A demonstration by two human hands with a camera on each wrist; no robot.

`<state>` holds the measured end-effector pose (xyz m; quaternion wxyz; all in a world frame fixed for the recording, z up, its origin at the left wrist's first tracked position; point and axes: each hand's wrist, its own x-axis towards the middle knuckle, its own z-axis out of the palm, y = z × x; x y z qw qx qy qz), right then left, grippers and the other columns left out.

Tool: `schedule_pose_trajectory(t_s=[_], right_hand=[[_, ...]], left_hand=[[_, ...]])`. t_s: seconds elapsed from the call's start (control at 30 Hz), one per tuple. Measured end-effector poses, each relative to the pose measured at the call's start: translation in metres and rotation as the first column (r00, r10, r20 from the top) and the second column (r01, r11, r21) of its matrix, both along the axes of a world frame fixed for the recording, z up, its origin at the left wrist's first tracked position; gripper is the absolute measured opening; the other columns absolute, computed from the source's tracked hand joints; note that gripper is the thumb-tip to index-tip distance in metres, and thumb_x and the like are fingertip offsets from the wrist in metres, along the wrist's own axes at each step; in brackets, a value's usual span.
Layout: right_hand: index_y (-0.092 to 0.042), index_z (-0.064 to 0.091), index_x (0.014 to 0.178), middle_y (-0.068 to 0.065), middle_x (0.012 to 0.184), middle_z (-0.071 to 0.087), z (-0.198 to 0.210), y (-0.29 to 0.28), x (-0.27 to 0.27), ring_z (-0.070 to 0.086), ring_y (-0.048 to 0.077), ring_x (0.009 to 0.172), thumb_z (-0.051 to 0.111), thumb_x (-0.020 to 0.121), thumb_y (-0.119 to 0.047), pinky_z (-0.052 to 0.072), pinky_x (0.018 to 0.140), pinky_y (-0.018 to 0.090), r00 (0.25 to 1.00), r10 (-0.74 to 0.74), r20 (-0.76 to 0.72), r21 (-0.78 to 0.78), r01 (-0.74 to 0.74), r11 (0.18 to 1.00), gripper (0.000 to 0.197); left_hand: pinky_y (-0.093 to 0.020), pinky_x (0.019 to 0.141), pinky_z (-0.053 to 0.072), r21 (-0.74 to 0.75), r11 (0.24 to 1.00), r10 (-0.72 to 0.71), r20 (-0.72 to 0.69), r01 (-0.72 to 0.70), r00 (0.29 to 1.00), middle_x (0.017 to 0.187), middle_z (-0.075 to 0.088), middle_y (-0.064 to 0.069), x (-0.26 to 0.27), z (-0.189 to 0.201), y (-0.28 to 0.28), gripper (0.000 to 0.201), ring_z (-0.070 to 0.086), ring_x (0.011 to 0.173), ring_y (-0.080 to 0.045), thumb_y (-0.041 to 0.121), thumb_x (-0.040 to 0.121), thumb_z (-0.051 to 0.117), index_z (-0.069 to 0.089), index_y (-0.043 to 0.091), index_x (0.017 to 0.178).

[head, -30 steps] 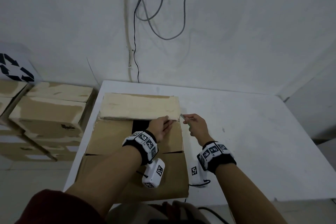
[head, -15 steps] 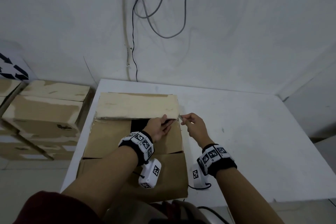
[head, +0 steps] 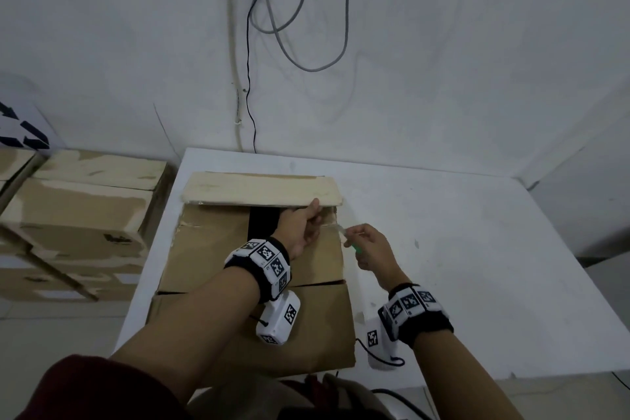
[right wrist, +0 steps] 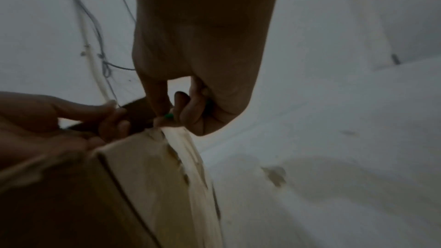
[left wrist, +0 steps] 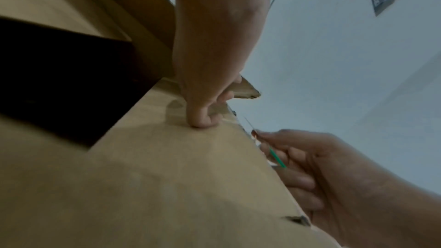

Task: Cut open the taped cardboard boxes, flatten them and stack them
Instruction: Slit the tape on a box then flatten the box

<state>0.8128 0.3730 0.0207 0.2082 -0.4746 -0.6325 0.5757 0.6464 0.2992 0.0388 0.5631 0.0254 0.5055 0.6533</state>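
While the left hand (head: 300,227) grips the far flap (head: 262,189) of the cardboard box (head: 252,283) at the counter's (head: 477,266) left edge, the right hand (head: 370,247) pinches a green-handled knife (head: 351,242), blade touching the box's right seam; that seam runs toward the person, nearer the right hand's fingers (left wrist: 281,150).

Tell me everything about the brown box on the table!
The box is brown cardboard, a bit scuffed, sitting on the white table near its left edge. Its top is open: a pale far flap is lifted, and there is a dark gap into the inside. The left hand grips that far flap's edge. The right hand holds a small green-handled cutter at the box's right edge, where torn pale tape hangs.
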Motion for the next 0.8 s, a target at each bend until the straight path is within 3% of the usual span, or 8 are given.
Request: schedule_pose_trajectory(t_s=[0.1, 0.2, 0.4, 0.5, 0.57, 0.67, 0.73, 0.8], right_hand=[[-0.001, 0.058, 0.103, 0.011, 0.088, 0.068, -0.040, -0.003, 0.019, 0.045, 0.013, 0.046, 0.056, 0.099, -0.020, 0.036, 0.040, 0.020, 0.968, -0.219, 0.122, -0.041, 0.226, 0.973, 0.020], [0.003, 0.057, 0.114, 0.014, 0.090, 0.063, -0.082, -0.008, 0.039, 0.058, 0.022, 0.063, 0.054, 0.097, -0.013, 0.049, 0.051, 0.026, 0.932, -0.265, 0.246, -0.138, 0.305, 0.942, 0.022], [-0.001, 0.054, 0.130, 0.024, 0.129, 0.054, -0.114, -0.022, 0.060, 0.056, 0.036, 0.111, 0.052, 0.090, 0.003, 0.048, 0.090, 0.037, 0.851, -0.209, 0.482, 0.146, 0.157, 0.977, 0.040], [-0.002, 0.058, 0.127, 0.025, 0.131, 0.051, -0.114, -0.023, 0.060, 0.055, 0.037, 0.112, 0.055, 0.089, 0.001, 0.048, 0.094, 0.039, 0.844, -0.186, 0.503, 0.162, 0.119, 0.980, 0.039], [-0.006, 0.060, 0.123, 0.024, 0.129, 0.051, -0.101, -0.021, 0.053, 0.055, 0.033, 0.103, 0.054, 0.089, 0.000, 0.048, 0.086, 0.036, 0.868, -0.231, 0.439, 0.175, 0.170, 0.970, 0.035], [-0.007, 0.060, 0.121, 0.019, 0.122, 0.055, -0.069, -0.009, 0.031, 0.054, 0.028, 0.101, 0.053, 0.091, -0.001, 0.044, 0.086, 0.032, 0.925, -0.231, 0.302, 0.253, 0.156, 0.955, 0.031], [-0.008, 0.059, 0.122, 0.009, 0.113, 0.058, -0.038, -0.001, 0.009, 0.057, 0.027, 0.106, 0.053, 0.093, -0.003, 0.046, 0.082, 0.026, 0.961, -0.173, 0.215, 0.306, 0.102, 0.947, 0.030], [-0.012, 0.057, 0.125, 0.004, 0.120, 0.057, -0.008, 0.007, -0.017, 0.054, 0.017, 0.108, 0.053, 0.095, -0.007, 0.041, 0.075, 0.011, 0.982, -0.071, 0.176, 0.326, 0.009, 0.945, 0.031]], left_hand=[[-0.026, 0.062, 0.043, -0.026, 0.999, 0.030, -0.085, -0.032, 0.996, 0.073, 0.064, 0.004, -0.001, -0.005, 0.001, 0.008, 0.057, 0.057, -0.004, 0.021, 0.090, 0.066, 0.064, 0.014, 0.086], [-0.025, 0.059, 0.041, -0.045, 0.997, 0.051, -0.138, -0.058, 0.989, 0.073, 0.062, 0.002, 0.000, -0.009, 0.001, 0.010, 0.057, 0.054, -0.004, 0.020, 0.089, 0.068, 0.062, 0.013, 0.085], [-0.017, 0.045, 0.038, -0.062, 0.997, 0.027, -0.227, -0.042, 0.973, 0.071, 0.058, 0.002, -0.002, -0.006, -0.001, 0.016, 0.054, 0.056, -0.005, 0.022, 0.091, 0.066, 0.062, 0.009, 0.097], [-0.014, 0.042, 0.038, -0.058, 0.998, 0.016, -0.265, -0.032, 0.964, 0.075, 0.060, -0.001, -0.003, -0.003, -0.003, 0.028, 0.054, 0.056, -0.005, 0.023, 0.090, 0.067, 0.061, 0.002, 0.108], [-0.012, 0.049, 0.043, -0.029, 0.998, 0.049, -0.300, -0.060, 0.953, 0.092, 0.065, -0.008, -0.005, 0.004, -0.004, 0.040, 0.059, 0.070, -0.009, 0.023, 0.087, 0.070, 0.058, 0.000, 0.117], [-0.021, 0.088, 0.047, 0.038, 0.985, 0.167, -0.409, -0.166, 0.897, 0.118, 0.060, -0.004, -0.018, 0.019, 0.001, 0.065, 0.058, 0.104, -0.015, 0.032, 0.076, 0.080, 0.046, 0.008, 0.126], [-0.031, 0.102, 0.042, 0.046, 0.974, 0.209, -0.548, -0.220, 0.810, 0.124, 0.052, -0.003, -0.036, 0.027, 0.006, 0.072, 0.052, 0.113, -0.018, 0.041, 0.071, 0.082, 0.042, 0.015, 0.125], [-0.030, 0.102, 0.039, 0.027, 0.971, 0.183, -0.718, -0.236, 0.672, 0.130, 0.043, -0.004, -0.057, 0.033, 0.010, 0.071, 0.046, 0.116, -0.018, 0.039, 0.075, 0.080, 0.040, 0.016, 0.129]])
